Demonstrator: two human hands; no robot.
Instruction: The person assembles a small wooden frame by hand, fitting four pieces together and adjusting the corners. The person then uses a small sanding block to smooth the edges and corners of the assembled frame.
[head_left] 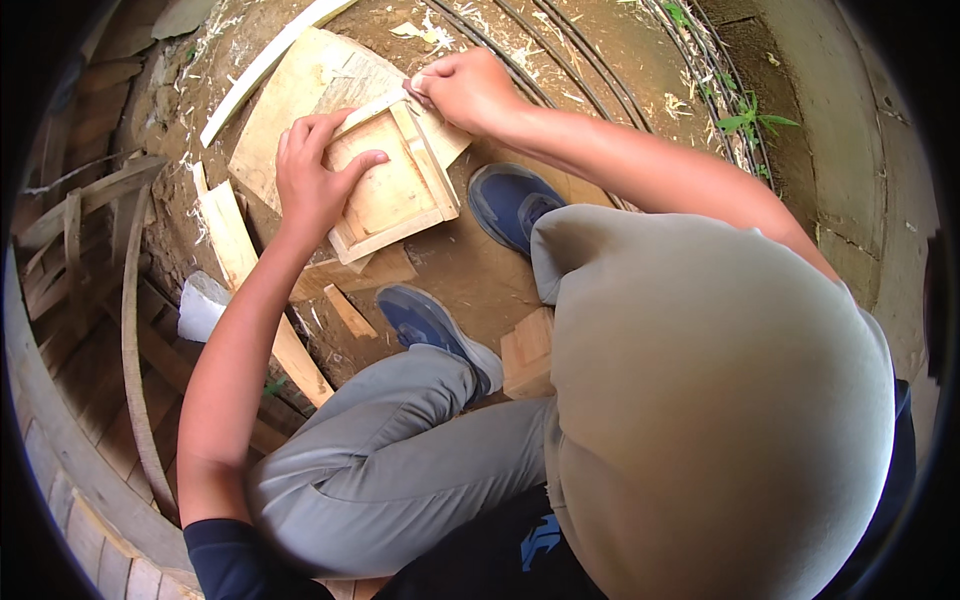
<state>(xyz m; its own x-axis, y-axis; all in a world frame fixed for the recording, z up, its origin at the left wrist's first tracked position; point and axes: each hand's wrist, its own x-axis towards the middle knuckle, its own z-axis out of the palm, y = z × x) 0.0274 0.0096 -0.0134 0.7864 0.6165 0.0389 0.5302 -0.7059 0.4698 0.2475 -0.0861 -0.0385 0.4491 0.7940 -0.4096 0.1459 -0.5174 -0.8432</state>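
A shallow wooden box (396, 233) with low side strips stands tilted in front of me. My left hand (312, 172) grips its left side, the thumb reaching over the rim into the inside. At the box's far right corner is my right hand (468, 92), its thumb and fingers pinched together against the edge. Something small and dark shows at those fingertips, too small to name. Beneath the box lies a wide pale board (268, 140), partly hidden by it and my left hand.
Wood strips (232, 235) and a small offcut (350, 312) lie on the dirt at left. My shoes (508, 203) flank a wooden block (528, 352). Dark rods (560, 50) run along the far ground among shavings. Stacked timber (90, 250) fills the left side.
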